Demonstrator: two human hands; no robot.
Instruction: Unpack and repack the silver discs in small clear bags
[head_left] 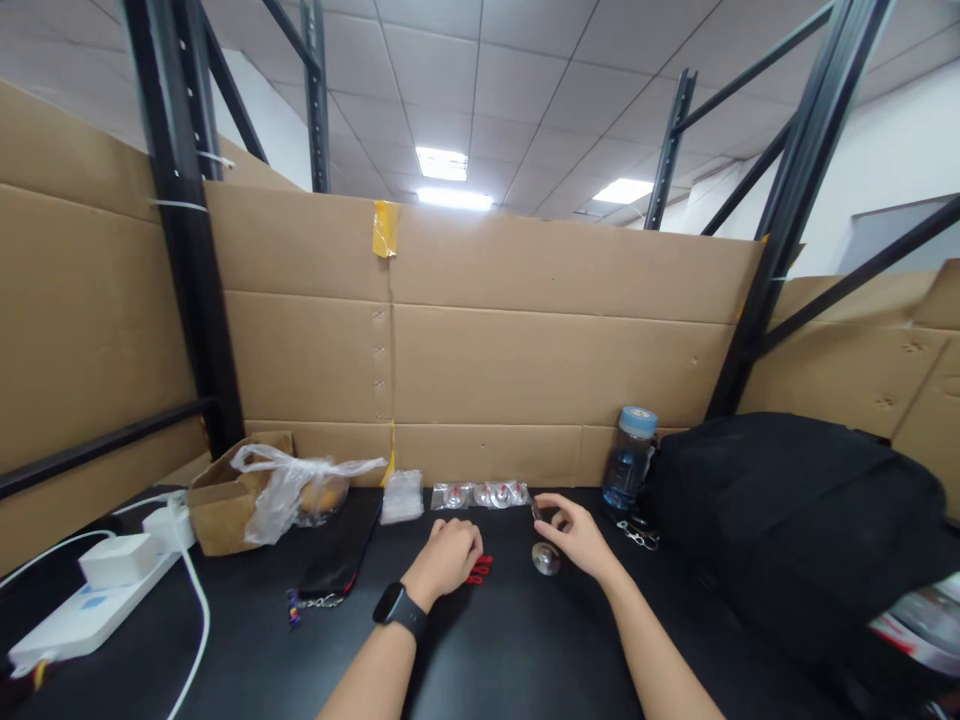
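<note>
My right hand [574, 535] is raised a little over the black table, thumb and fingers pinching a small clear round disc [535, 509] held on edge. Below it a second clear disc [545, 559], domed like a suction cup, lies on the tabletop. My left hand [448, 556], a dark watch [400, 608] on its wrist, rests on the table with curled fingers. Right beside those fingers lie several red loops [480, 570]; whether the fingers grip anything is hidden. Behind the hands, small clear packets [454, 496] with round pieces and red bits lie in a row.
A stack of clear bags [403, 497], a black pouch [341, 545], a tied plastic bag [292, 495] and a cardboard box [217, 505] stand left. Farther left is a white power strip [90, 605]. A blue-lidded bottle [628, 460], keys [637, 535] and a black backpack [795, 540] are right.
</note>
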